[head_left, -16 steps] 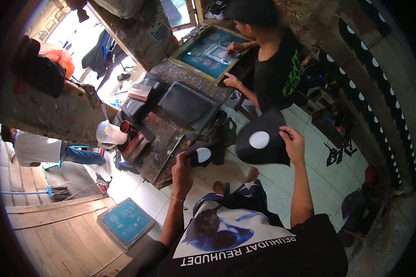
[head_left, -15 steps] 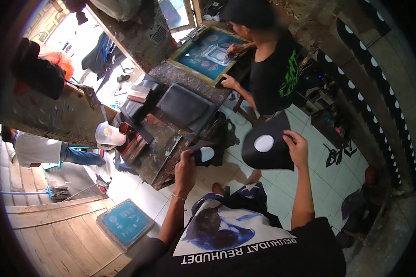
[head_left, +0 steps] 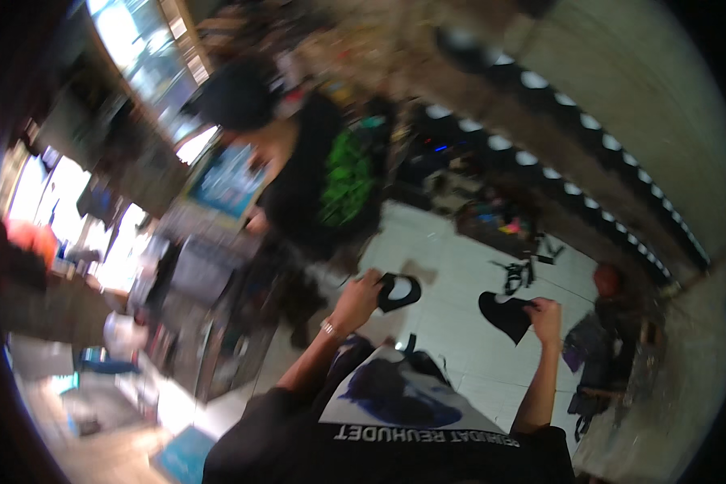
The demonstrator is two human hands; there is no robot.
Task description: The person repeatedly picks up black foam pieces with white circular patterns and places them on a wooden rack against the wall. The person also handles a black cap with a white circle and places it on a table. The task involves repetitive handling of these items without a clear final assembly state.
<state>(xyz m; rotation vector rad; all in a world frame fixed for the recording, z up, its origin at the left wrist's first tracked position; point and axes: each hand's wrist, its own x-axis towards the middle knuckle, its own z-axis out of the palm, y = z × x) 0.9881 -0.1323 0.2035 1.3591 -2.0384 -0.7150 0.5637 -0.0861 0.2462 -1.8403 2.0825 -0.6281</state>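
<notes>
My left hand is closed on the edge of a black sheet piece with a white circle on it. In my right hand, fingers pinched, hangs a second curved black piece, its white circle mostly turned from view. The two pieces are held apart in front of my body, above the white tiled floor. Motion blurs much of the scene.
A person in a black shirt with a green print bends over a blue framed screen. Along the wall at right hang rows of black pieces with white circles. A cluttered bench is at left. A reddish round object lies at right.
The view has swung to the right, so the wall rows and floor show more. Both hands still hold their black pieces, now seen smaller and more edge-on, the right one especially.
</notes>
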